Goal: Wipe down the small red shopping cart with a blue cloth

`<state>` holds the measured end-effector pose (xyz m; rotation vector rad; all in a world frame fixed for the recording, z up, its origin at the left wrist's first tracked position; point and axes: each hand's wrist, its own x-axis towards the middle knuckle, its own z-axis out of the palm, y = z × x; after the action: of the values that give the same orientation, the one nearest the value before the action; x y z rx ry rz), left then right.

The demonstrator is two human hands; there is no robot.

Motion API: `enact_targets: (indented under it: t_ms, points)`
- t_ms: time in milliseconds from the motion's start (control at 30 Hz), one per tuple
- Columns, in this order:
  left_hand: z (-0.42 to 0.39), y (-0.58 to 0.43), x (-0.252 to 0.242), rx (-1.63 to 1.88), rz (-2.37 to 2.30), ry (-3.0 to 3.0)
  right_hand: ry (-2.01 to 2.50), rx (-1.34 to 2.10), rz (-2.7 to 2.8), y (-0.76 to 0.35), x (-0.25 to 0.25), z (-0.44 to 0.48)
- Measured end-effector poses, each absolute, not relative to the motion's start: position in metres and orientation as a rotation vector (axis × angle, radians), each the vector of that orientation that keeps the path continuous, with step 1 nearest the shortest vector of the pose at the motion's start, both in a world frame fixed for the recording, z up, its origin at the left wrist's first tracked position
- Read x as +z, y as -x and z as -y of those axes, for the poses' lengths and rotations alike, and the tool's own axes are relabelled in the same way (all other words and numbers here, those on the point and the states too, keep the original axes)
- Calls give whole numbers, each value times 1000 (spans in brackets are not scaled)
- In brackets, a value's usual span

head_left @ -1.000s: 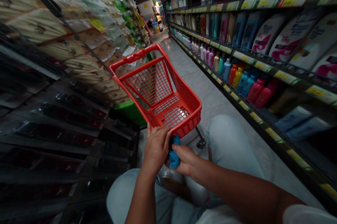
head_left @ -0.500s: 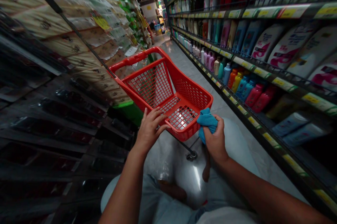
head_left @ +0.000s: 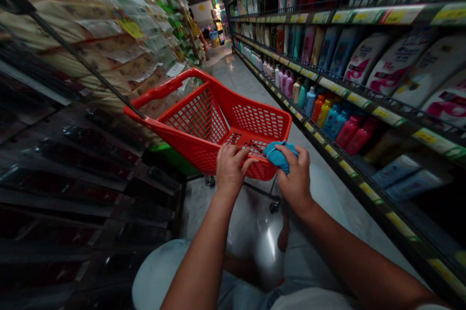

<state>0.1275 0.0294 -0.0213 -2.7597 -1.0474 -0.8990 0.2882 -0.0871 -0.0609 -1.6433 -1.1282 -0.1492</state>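
Note:
A red plastic shopping cart (head_left: 182,144) with a lattice basket stands in front of me, its handle pointing away to the left. My left hand (head_left: 230,174) grips the near rim, fingers curled over the top and thumb on the outer side. In my right hand (head_left: 296,176) a crumpled blue cloth (head_left: 277,155) is bunched, pressed against the rim at the near right corner. The two hands are close together but apart. No goods show in the visible part of the basket.
Shelves of bottles (head_left: 349,132) line the right side, with a price rail (head_left: 364,101) along each edge. Packed goods (head_left: 102,52) are stacked on the left. My knees flank a cart caster (head_left: 274,204) on the shiny floor (head_left: 251,227).
The cart has turned, its handle swinging left and its near end rising slightly in view. My left hand has slid right along the rim towards the right hand, which moved slightly up with the cloth.

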Motion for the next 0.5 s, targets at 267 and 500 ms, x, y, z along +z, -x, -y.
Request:
enact_targets:
  t_ms: [267,500]
  points:
    - [-16,-142,-25,-783,960,2789,1685,-186,1456,-280,-30,87]
    - [-80,-44,23,-713,1152,2522,1912,-142,1379,-311,-23,60]
